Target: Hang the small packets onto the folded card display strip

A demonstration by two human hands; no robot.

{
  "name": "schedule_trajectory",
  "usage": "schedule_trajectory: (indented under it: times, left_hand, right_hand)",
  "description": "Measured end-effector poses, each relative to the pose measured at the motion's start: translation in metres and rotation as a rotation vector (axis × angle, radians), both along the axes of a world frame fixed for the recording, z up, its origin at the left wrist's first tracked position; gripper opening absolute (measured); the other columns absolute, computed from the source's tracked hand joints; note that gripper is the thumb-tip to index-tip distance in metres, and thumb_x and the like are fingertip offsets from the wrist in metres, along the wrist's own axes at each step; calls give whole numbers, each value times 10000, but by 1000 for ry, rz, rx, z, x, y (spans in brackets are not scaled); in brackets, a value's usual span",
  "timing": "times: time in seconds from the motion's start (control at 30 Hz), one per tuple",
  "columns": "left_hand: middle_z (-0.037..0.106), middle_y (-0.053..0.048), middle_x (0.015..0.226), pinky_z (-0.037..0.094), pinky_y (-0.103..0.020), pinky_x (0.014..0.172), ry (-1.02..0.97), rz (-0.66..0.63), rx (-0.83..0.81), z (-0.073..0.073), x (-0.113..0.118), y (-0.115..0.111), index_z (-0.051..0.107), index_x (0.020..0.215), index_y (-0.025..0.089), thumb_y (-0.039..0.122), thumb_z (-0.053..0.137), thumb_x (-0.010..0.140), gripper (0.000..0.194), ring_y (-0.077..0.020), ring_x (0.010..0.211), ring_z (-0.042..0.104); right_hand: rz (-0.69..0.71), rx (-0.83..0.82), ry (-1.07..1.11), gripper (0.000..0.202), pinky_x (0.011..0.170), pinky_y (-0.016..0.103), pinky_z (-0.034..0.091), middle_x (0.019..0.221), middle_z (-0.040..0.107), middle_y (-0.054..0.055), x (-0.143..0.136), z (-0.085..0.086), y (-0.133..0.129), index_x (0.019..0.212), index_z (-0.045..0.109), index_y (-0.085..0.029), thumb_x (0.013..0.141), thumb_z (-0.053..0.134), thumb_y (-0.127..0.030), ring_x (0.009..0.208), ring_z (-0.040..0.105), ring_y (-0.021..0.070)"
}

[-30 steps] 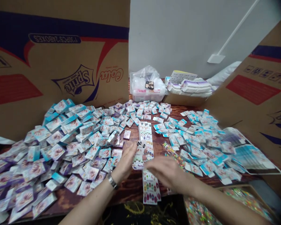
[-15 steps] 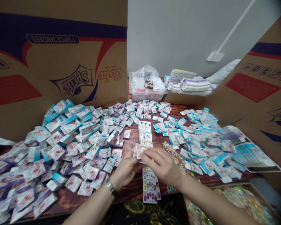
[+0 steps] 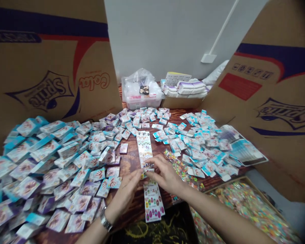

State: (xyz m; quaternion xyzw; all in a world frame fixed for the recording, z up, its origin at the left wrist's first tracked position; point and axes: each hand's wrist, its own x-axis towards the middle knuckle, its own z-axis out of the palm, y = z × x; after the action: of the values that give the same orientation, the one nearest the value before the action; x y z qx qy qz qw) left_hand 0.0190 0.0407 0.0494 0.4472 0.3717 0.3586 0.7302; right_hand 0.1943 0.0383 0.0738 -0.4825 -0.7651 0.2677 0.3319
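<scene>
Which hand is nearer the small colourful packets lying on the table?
Right. The right hand is just to the left of the colourful packets; the left hand is farther left, beyond the right hand.

The "Sprite" logo [image 3: 47, 90] and "Cola" lettering [image 3: 95, 80] stand on the left-hand carton [image 3: 51, 57], upper left; the right-hand carton [image 3: 271, 88], upper right, repeats "Sprite".

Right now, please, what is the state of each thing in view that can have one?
Small sheet: mostly hidden
Left hand: at small sheet, grip unclear
Right hand: at small sheet, grip unclear
Sticker strips: lying flat, overlapping
Left boxes: piled
Right boxes: loosely heaped
Low box: open, filled
Watch: worn
Left carton: print upside down
</scene>
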Motion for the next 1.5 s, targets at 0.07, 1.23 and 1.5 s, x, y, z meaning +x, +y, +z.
schedule_trajectory:
  times: [0.07,1.23,1.5]
  left_hand:
    - [667,-83,1041,444,-357,891,143,-57,117,-2,0,0,648,1030,173,398,565,837,308,-236,987,592]
    - [643,-83,1006,469,-343,787,190,43,200,-10,45,24,563,1016,184,369,531,850,250,-193,904,602]
    - [563,-105,1206,437,-360,915,71,136,145,-5,61,39,525,1149,199,338,618,808,380,-222,1098,540]
  right_hand:
    - [-22,-11,-18,218,792,332,474,980,578,59,2,-5,-3,1084,576,-220,872,563,-268,926,554,192]
    - [-118,-92,-624,165,868,362,334,1015,597,137,107,-85,154,843,650,-158,847,511,-246,983,506,264]
    - [-128,-97,-215,279,667,267,398,774,505,33,111,-38,117,841,503,-169,943,330,-362,705,488,152]
